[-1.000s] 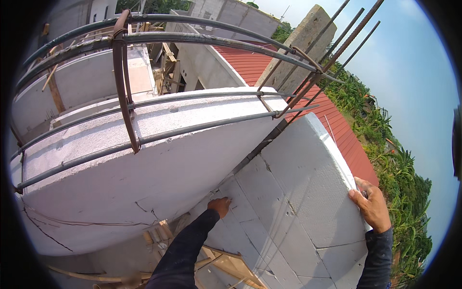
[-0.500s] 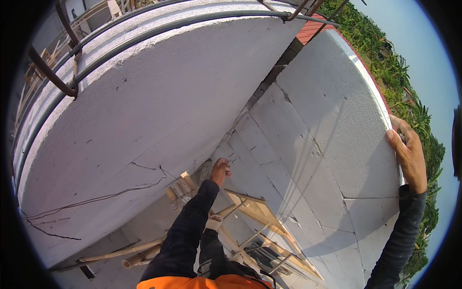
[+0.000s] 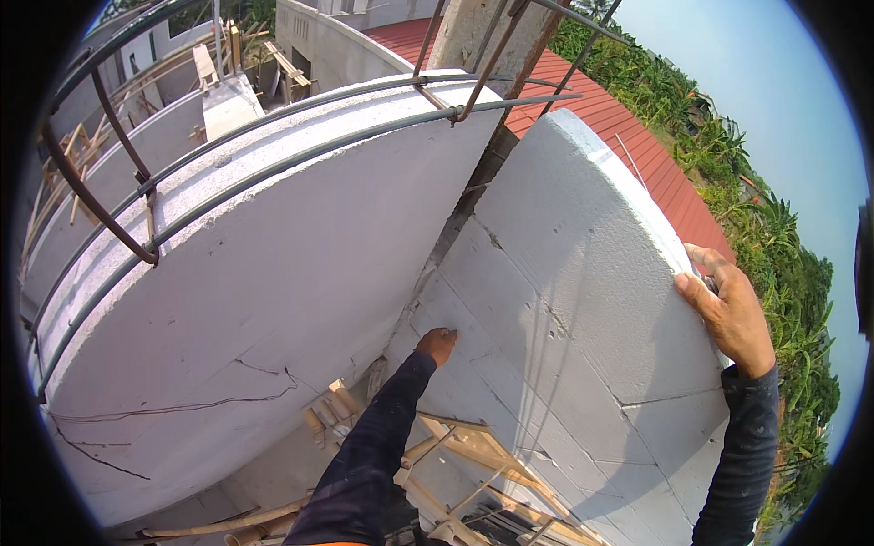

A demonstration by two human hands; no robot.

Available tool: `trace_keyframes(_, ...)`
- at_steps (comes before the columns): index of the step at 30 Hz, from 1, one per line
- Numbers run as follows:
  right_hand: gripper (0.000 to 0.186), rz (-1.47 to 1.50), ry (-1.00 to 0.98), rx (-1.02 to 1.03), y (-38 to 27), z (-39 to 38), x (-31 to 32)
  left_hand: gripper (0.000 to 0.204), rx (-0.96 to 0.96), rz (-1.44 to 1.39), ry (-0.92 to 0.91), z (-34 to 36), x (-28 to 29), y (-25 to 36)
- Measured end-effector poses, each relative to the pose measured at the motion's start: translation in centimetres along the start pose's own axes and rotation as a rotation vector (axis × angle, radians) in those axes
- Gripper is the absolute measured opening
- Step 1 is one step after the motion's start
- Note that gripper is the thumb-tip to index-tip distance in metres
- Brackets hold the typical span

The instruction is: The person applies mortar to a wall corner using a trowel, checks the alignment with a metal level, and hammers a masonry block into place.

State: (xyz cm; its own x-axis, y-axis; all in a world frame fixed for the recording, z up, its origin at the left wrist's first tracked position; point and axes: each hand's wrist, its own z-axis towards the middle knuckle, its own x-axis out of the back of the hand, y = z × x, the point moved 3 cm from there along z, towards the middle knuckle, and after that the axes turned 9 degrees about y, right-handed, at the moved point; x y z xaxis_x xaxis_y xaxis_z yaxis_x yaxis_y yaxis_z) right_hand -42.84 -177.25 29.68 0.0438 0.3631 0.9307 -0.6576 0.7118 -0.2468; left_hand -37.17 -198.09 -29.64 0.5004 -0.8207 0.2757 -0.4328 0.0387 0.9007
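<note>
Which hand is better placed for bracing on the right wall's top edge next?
Right, I'd judge: the right hand rests on the top edge of the right wall, thumb and fingers about it. The left hand is lower in view, near the wall's face, fingers curled; contact is unclear.

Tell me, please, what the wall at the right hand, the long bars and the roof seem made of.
Wall: probably lightweight concrete blocks, matte pale grey, by joint lines and small pits.
Bars: likely steel, dull grey, by their slender, round look.
Roof: perhaps red-painted metal, from its ribs.
</note>
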Motion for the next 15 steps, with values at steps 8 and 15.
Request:
trace_keyframes(8, 0.072, 0.011, -0.029, 0.004, -0.9, 0.0, -0.5, 0.049, -0.043, 0.35, 0.137, -3.3, 1.8, 3.3)
trace_keyframes(15, 0.073, -0.084, -0.067, 0.0, -1.1, 0.2, -0.1, 0.044, -0.091, 0.368, 0.125, -3.2, 2.4, 3.7)
